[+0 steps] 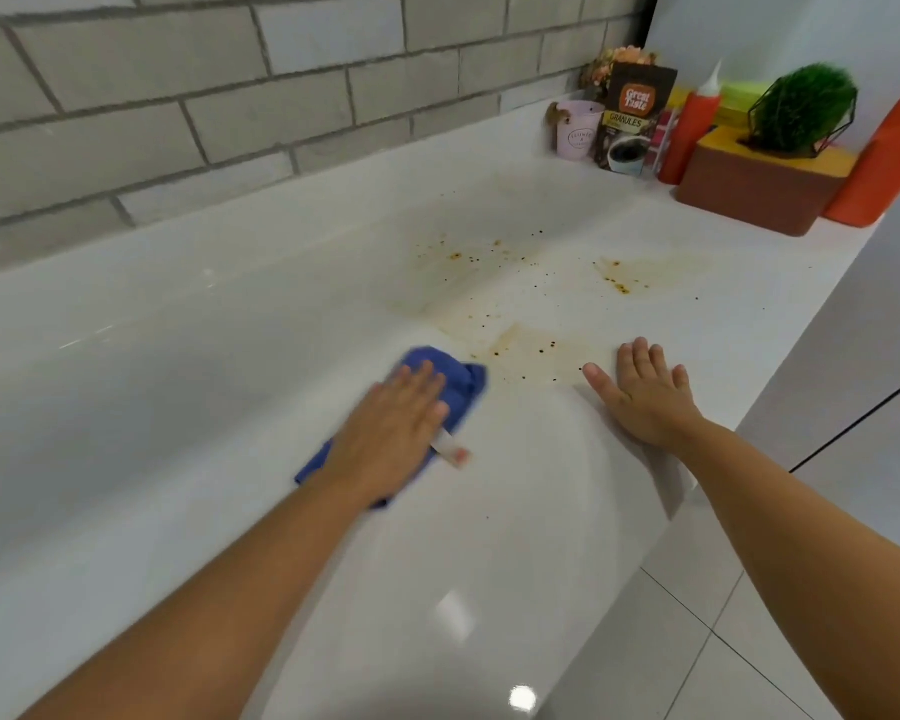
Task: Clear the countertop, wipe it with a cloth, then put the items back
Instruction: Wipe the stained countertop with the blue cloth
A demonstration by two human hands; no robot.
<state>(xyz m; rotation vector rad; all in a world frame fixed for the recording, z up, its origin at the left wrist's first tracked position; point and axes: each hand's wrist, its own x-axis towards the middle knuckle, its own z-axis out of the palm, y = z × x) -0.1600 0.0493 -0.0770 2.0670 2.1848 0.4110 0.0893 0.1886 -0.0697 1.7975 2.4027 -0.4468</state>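
One blue cloth [455, 387] was pressed flat on the white countertop [230, 356] by the left hand [391, 433], fingers together, partly hiding it. The right hand [645, 397] lay spread beside brown stains [536, 356]. The orange container [884, 158] was cut off.

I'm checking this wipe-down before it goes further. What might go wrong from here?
1. The blue cloth under the left hand may just smear the brown stains wider.
2. The right hand rests flat beside those stains and may pick them up.
3. Sweeping toward the corner could knock the coffee granules pouch or red squeeze bottle.
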